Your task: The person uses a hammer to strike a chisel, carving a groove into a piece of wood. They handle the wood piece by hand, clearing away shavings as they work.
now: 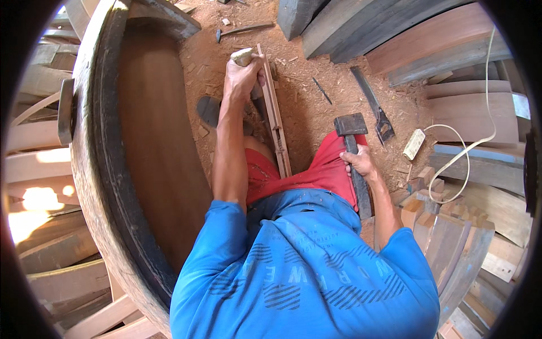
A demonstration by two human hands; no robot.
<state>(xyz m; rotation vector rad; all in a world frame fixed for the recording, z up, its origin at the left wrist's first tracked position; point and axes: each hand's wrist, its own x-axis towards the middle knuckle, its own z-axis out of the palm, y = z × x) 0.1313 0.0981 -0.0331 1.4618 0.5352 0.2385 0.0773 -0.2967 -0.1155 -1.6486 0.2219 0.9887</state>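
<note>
My left hand (241, 80) is closed around a chisel, its pale wooden butt (242, 56) showing above the fist. Its blade is mostly hidden below the hand. Right beside that hand, a narrow wooden strip (274, 116) with cut slots runs from the far side back between my thighs. My right hand (361, 162) grips the dark handle of a mallet, whose blocky head (350, 124) rests over my right thigh, apart from the chisel. The handle's lower end reaches back along my hip.
A large wooden frame with a brown panel (152, 124) stands close on my left. On the sawdust-covered floor lie a hammer (245, 29), a handsaw (372, 104) and a thin dark rod (322, 90). A white power socket (414, 144) with cord lies right, near stacked boards (474, 116).
</note>
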